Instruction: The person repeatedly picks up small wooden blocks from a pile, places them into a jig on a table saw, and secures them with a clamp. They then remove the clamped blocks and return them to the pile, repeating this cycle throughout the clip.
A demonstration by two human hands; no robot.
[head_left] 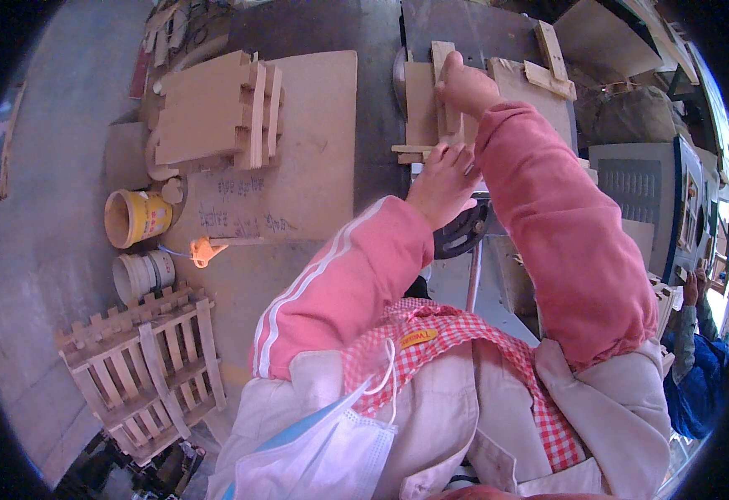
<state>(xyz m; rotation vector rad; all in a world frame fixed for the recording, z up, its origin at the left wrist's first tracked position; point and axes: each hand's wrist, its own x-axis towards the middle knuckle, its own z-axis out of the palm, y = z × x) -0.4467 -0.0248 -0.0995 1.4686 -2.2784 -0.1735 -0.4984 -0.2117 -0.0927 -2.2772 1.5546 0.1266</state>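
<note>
On the dark machine table point(373, 125) lies a brown board point(420, 104) with a pale wooden strip point(443, 58) along it. My right hand point(467, 87) is closed around the strip, thumb on top. Nearer to me, my left hand point(443, 185) bends its fingers over the near end of the board, thumb apart; its exact grip is partly hidden. Just left of the board shows the curved edge of a thin round disc point(399, 83), close to both hands. Short wood pieces point(411, 153) lie at the board's near end.
Left stands a stack of notched brown boards point(202, 108) on a large sheet point(323, 125). A yellow bucket point(149, 217), a white bucket point(143, 275) and a wooden pallet point(147, 371) are beyond it. Below the table is a black handwheel point(463, 229). Another person point(698, 367) is at far right.
</note>
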